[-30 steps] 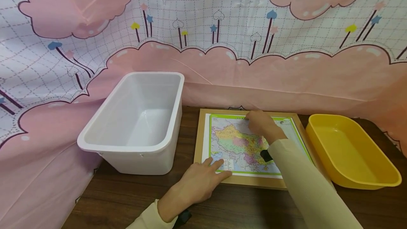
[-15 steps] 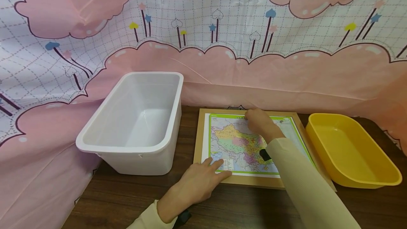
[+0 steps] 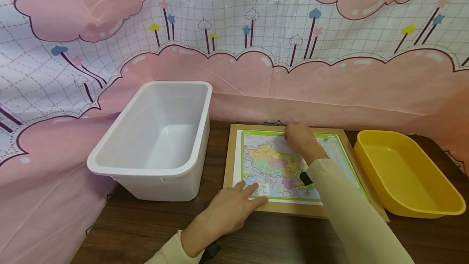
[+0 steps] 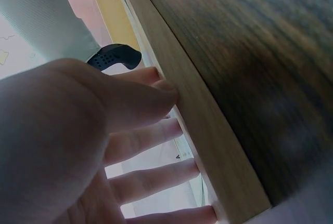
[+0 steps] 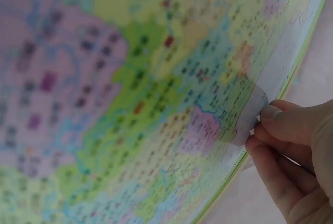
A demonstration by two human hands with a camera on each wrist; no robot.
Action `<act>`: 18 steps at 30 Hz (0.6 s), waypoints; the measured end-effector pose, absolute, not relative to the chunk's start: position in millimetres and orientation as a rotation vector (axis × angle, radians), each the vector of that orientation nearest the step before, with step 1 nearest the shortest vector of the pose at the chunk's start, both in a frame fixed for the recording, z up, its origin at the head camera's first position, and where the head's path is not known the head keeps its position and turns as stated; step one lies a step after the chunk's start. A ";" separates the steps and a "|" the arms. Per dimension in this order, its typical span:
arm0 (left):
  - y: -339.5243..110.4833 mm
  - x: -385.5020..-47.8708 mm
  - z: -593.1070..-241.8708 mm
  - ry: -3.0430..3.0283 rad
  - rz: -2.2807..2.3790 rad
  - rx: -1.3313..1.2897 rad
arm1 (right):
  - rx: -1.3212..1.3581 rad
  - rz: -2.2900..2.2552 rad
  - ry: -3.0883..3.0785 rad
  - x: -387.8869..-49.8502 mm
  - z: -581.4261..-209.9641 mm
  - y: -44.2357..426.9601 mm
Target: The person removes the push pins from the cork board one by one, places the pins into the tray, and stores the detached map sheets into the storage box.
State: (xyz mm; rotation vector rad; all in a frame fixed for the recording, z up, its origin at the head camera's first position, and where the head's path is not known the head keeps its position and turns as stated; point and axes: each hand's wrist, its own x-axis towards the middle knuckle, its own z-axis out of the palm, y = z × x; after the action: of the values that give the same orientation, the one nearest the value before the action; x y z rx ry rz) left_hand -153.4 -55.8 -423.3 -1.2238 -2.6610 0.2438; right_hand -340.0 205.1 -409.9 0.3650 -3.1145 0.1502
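Observation:
A printed map (image 3: 269, 162) with a green border lies on a white backing inside a tan wooden frame (image 3: 229, 166). At the frame's lower left corner my left hand (image 3: 227, 211) rests with spread fingers, fingertips over the map's edge. The left wrist view shows these fingers (image 4: 151, 180) fairly straight, the thumb along the wooden side (image 4: 197, 120). My right hand (image 3: 302, 141) reaches across to the map's top edge. In the right wrist view, its bent thumb and forefinger (image 5: 291, 125) come together at the green edge and pinch the map there.
To the left stands a deep white tub (image 3: 185, 170). A shallow yellow tray (image 3: 406, 174) sits close to the frame's right side. Brown wood tabletop (image 3: 264, 239) lies in front, and a pink patterned cloth (image 3: 249, 84) hangs behind.
Both hands stay almost where they were, and the map and frame lie as before. The head view shifts only slightly.

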 end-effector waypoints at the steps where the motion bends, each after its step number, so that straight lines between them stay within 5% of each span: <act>1: -55.9 -153.4 -423.2 -2.660 0.244 -1.224 | 0.357 0.158 -3.121 -339.4 -409.5 205.3; 18: -55.2 -153.6 -422.6 -2.683 0.245 -1.227 | 0.369 0.284 -3.109 -336.6 -408.2 211.0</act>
State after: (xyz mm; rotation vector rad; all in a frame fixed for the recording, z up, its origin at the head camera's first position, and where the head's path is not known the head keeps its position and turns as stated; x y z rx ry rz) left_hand -153.6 -55.2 -422.6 -1.2266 -2.6831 0.2445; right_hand -336.6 211.0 -408.2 0.3691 -3.1092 0.2842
